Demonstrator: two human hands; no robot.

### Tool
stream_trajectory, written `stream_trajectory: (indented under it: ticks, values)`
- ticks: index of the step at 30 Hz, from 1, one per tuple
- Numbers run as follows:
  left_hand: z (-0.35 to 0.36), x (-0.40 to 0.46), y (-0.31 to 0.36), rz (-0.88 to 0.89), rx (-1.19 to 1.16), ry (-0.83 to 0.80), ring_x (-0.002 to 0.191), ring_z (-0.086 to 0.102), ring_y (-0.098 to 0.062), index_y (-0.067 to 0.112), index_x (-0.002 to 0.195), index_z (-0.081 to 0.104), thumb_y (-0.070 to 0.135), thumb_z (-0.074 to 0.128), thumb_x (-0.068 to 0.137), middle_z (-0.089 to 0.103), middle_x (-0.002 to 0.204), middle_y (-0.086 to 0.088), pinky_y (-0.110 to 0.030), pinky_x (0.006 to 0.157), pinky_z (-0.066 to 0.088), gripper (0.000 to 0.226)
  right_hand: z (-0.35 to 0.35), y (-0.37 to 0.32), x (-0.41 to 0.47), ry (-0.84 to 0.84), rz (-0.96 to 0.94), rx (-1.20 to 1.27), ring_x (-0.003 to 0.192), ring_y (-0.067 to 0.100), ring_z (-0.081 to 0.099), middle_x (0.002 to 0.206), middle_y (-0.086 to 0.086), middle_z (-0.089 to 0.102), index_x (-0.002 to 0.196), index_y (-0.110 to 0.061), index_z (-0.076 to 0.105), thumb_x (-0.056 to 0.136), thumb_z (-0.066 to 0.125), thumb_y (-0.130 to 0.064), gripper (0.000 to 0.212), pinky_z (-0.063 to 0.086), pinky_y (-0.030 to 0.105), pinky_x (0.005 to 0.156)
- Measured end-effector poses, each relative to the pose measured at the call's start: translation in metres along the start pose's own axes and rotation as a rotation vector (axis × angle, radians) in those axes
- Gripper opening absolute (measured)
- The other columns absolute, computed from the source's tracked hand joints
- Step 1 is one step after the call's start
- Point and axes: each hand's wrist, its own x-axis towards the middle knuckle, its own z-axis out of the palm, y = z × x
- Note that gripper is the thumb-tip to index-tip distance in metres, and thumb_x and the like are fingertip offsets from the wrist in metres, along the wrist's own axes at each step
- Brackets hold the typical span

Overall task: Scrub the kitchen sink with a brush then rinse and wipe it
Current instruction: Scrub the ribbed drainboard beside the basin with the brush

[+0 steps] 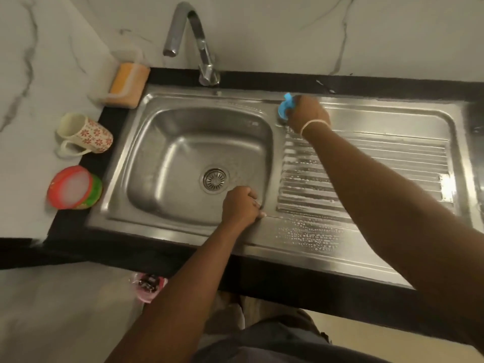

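The right hand (309, 113) is closed around a blue brush (286, 107), whose head is pressed to the steel at the far corner of the drainboard (392, 153), just left of the knuckles. The left hand (242, 205) is curled over the near rim of the sink (183, 121), holding nothing, apparently as a brace. Suds lie on the ribs toward the body from the scrubbing hand; the basin to its left shows none that I can make out. Recommended: keep the brush flat, stroke along the ribs, overlap passes, then work the basin walls and around the drain (214, 179). The tap (193, 40) is not running.
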Motion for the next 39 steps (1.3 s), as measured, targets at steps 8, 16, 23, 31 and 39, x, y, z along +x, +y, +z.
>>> stream_trajectory:
  ticks: [8,16,23,31,39]
  values:
    - [-0.007,0.008,0.001,-0.050,-0.032,-0.109,0.073,0.071,-0.008,0.022,0.079,0.069,0.013,0.095,0.047,0.072,0.067,0.008,-0.034,0.082,0.058,0.042,-0.012,0.090,-0.046,0.101,0.050,0.035,0.090,0.035,0.065,0.105,0.018,0.070,0.119,-0.013,0.063,0.095,0.057,-0.032,0.031,0.047,0.038,0.077]
    - [-0.011,0.007,0.009,-0.050,-0.030,-0.135,0.073,0.071,-0.010,0.025,0.074,0.070,0.015,0.095,0.050,0.073,0.069,0.006,-0.034,0.082,0.058,0.036,-0.099,0.236,-0.069,0.347,0.611,0.053,0.107,0.041,0.063,0.119,0.023,0.065,0.118,-0.006,0.061,0.089,0.064,-0.038,0.043,0.049,0.047,0.091]
    - [-0.008,0.004,0.005,-0.087,-0.062,-0.101,0.074,0.071,-0.007,0.025,0.073,0.070,0.020,0.096,0.050,0.074,0.072,0.007,-0.031,0.083,0.057,0.035,0.001,0.061,-0.014,0.145,0.142,0.090,0.101,0.037,0.066,0.109,0.019,0.069,0.114,-0.010,0.065,0.094,0.057,-0.034,0.032,0.047,0.037,0.080]
    - [-0.004,0.002,0.000,-0.089,-0.081,-0.070,0.074,0.069,-0.006,0.021,0.080,0.073,0.021,0.095,0.051,0.073,0.073,0.007,-0.028,0.079,0.057,0.036,0.020,-0.005,0.019,-0.011,-0.099,0.036,0.099,0.034,0.066,0.109,0.015,0.069,0.119,-0.014,0.063,0.094,0.056,-0.032,0.032,0.045,0.033,0.081]
    - [-0.008,0.007,0.005,-0.056,-0.025,-0.105,0.071,0.068,-0.005,0.024,0.074,0.071,0.019,0.095,0.050,0.072,0.070,0.010,-0.024,0.072,0.054,0.034,-0.091,0.185,-0.024,0.260,0.421,0.070,0.094,0.038,0.066,0.104,0.023,0.070,0.115,-0.004,0.066,0.091,0.062,-0.034,0.039,0.045,0.035,0.074]
